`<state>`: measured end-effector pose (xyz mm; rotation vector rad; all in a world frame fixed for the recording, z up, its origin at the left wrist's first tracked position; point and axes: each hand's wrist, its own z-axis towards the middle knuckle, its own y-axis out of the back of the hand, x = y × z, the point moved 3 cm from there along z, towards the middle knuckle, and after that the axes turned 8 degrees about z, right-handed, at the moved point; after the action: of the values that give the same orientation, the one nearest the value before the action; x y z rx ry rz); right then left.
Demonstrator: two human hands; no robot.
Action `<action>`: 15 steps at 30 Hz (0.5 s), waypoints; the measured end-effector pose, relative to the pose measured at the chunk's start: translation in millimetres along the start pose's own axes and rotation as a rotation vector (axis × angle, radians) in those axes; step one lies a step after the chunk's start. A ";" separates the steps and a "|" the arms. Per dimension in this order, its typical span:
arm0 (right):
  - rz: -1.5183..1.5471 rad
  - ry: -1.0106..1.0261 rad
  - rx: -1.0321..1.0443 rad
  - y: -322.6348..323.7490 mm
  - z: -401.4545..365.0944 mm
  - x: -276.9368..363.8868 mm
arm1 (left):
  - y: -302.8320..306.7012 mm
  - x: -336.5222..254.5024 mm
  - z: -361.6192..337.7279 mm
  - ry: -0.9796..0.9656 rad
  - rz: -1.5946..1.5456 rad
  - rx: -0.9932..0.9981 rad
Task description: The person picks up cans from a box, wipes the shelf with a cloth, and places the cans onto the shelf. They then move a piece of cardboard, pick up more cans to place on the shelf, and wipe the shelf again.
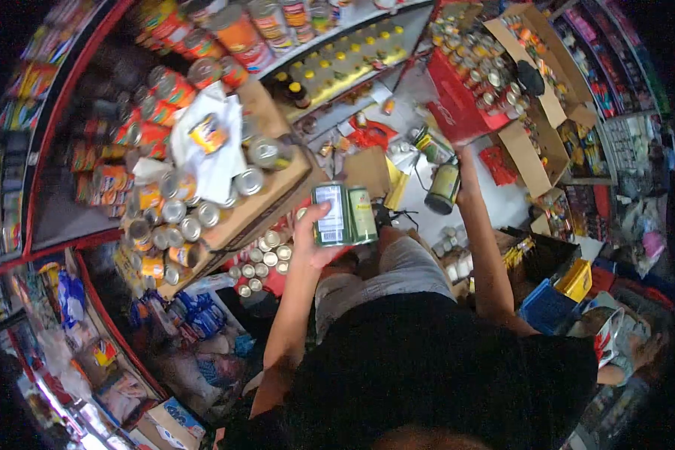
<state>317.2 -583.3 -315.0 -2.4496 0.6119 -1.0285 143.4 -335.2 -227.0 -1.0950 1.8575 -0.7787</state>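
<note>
My left hand (313,231) is closed round two green cans side by side, one with a white label panel (328,216) facing up and a lighter green one (362,215) to its right. Further right, my right hand (467,178) grips a dark green can (443,187), held tilted above the white floor. Another green can (432,145) lies just beyond it, near the red cooler. Left of my hands, a white cloth (216,150) with an orange-labelled can (208,133) on it rests among many cans on a cardboard-topped stack (259,202).
A red cooler (451,101) with cans stands ahead, next to open cardboard boxes (532,157). Yellow-capped bottles (345,64) line a shelf. Silver-topped cans (262,259) stand low at the left. A blue crate (545,306) is at the right, near another person's hand (645,349).
</note>
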 end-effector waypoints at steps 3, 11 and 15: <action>-0.148 -0.148 -0.047 56.2 11.2 4.8 | 3.2 37.9 27.5 0.074 0.051 -0.155; -0.151 -0.520 -0.105 163.4 41.0 -34.1 | 59.1 86.1 55.4 0.165 0.155 -0.362; -0.130 -0.502 -0.096 153.6 38.5 -44.3 | 57.8 81.1 52.7 0.173 0.218 -0.374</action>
<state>281.8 -677.4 -445.1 -2.7132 0.3429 -0.3965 144.4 -388.3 -326.3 -1.0491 2.2890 -0.4192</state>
